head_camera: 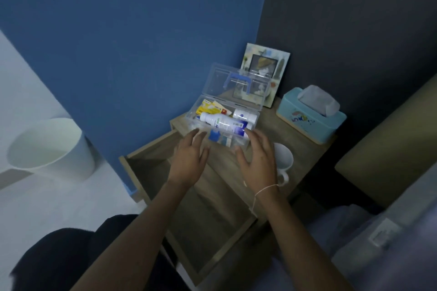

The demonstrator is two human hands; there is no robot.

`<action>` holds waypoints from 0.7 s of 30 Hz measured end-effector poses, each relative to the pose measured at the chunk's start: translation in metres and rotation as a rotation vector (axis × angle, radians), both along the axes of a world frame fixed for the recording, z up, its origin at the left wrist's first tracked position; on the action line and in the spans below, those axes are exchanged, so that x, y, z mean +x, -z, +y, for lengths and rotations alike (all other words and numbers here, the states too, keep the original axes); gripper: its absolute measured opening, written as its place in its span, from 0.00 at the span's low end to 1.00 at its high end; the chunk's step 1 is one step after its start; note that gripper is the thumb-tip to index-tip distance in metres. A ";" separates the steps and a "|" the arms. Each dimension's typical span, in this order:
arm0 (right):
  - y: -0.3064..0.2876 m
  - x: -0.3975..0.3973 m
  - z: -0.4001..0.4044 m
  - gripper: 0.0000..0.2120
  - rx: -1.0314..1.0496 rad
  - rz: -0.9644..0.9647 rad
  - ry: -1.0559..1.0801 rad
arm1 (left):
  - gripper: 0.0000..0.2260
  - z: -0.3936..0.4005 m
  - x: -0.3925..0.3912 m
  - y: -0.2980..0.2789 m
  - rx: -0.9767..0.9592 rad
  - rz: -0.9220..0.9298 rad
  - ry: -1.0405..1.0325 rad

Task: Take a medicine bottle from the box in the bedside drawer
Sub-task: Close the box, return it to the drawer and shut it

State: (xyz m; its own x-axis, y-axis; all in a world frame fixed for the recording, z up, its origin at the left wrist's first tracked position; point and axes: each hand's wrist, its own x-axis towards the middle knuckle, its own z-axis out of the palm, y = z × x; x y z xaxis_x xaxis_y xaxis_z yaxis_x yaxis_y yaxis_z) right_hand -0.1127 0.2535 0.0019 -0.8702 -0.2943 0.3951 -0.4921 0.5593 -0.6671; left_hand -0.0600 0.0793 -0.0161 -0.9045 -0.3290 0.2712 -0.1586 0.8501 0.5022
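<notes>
A clear plastic box (241,143) with a blue handle stands on top of the wooden bedside table (305,146), its lid (222,78) tipped up and open. Inside lie a white medicine bottle (222,122) with a blue label, a second white bottle (244,116) behind it, and yellow packets (209,108). My left hand (189,156) hovers at the box's front left, fingers spread, holding nothing. At the front right, my right hand (259,156) is also spread and empty. The drawer (151,170) below is pulled out.
A white mug (285,157) stands just right of my right hand. A light blue tissue box (311,117) and a picture frame (266,71) sit behind. A white bin (47,149) is on the floor at left; the bed (387,144) is at right.
</notes>
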 end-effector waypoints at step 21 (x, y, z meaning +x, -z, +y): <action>0.011 -0.210 -0.044 0.36 -0.202 -0.743 0.200 | 0.26 -0.091 -0.205 0.004 0.582 -0.194 -0.093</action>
State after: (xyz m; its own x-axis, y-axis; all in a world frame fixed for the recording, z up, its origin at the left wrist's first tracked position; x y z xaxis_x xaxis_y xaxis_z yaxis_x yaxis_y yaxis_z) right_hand -0.3227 0.2099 -0.0092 -0.9556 -0.0893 -0.2808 0.2187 0.4236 -0.8791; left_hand -0.2653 -0.0117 -0.0198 -0.8799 -0.4532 -0.1428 -0.3537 0.4240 0.8338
